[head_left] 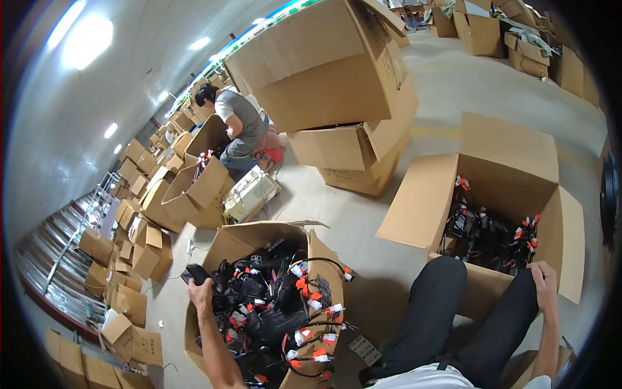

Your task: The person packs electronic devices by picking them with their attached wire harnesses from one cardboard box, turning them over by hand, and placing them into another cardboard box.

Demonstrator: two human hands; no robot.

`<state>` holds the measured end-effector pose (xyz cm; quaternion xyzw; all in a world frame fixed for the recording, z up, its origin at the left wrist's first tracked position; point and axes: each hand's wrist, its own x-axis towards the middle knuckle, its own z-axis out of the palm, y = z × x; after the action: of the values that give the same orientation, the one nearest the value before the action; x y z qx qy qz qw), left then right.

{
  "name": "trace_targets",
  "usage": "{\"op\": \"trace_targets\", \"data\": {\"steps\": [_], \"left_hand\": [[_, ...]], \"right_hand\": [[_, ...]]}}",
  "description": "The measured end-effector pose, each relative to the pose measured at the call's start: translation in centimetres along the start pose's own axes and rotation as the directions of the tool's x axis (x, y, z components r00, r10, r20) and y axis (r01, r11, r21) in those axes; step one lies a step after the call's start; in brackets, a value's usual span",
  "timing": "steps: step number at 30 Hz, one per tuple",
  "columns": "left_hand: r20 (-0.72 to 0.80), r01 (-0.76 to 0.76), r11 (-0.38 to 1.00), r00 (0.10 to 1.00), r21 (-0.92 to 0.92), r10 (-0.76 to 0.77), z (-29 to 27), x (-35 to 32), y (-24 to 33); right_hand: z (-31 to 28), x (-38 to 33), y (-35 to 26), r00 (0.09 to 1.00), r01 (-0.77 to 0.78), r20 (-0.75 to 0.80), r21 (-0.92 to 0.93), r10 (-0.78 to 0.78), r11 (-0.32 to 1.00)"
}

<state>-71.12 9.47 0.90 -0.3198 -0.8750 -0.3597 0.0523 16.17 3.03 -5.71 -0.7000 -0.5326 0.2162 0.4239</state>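
My left hand [202,295] reaches over the left rim of an open carton [334,275] and is closed round a small black box-shaped device [195,273]. This carton is heaped with black devices [269,324] and cables that end in red and white connectors [302,336]. My right hand [545,285] lies by my right knee, at the near rim of a second open carton [508,146]. Its fingers are curled, and what they grip, if anything, is hidden. More black cables [486,227] with red and white plugs lie inside that second carton.
Large stacked cartons [304,71] stand ahead. A person [240,123] bends over another carton [204,191] at the far left, beside a pale box-like unit [251,193]. Many cartons [146,249] line the left side. A printed label sheet [365,350] lies between the two near cartons.
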Motion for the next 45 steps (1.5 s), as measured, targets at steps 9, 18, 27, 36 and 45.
{"op": "trace_targets", "data": {"steps": [9, 18, 27, 36, 45], "left_hand": [[-0.545, -0.558, 0.816, 0.735, -0.151, 0.402, -8.0, -3.2, 14.7], [-0.766, -0.858, 0.464, 0.144, 0.218, 0.626, -12.1, -14.5, 30.9], [-0.431, -0.951, -0.309, -0.29, 0.027, 0.854, -1.8, -32.2, 38.5], [-0.381, -0.812, -0.583, -0.546, 0.023, 0.746, 3.3, -40.9, 39.0], [-0.525, -0.833, -0.443, -0.227, -0.331, 0.82, 0.7, -41.0, 41.0]], "right_hand": [[-0.5, 0.0, -1.4, 0.995, 0.078, 0.059, -0.052, -0.074, 0.996], [-0.2, 1.0, -7.7, 0.891, 0.381, 0.3, -0.09, -0.34, 0.92], [4.5, 0.7, -21.2, 0.815, -0.072, 0.24, 0.945, -0.528, 0.318], [3.1, -0.1, -18.6, 0.949, -0.301, 0.316, 0.92, -0.022, 0.253], [3.1, 2.4, -11.7, 0.94, -0.34, 0.34, 0.94, -0.019, 0.026]]}}
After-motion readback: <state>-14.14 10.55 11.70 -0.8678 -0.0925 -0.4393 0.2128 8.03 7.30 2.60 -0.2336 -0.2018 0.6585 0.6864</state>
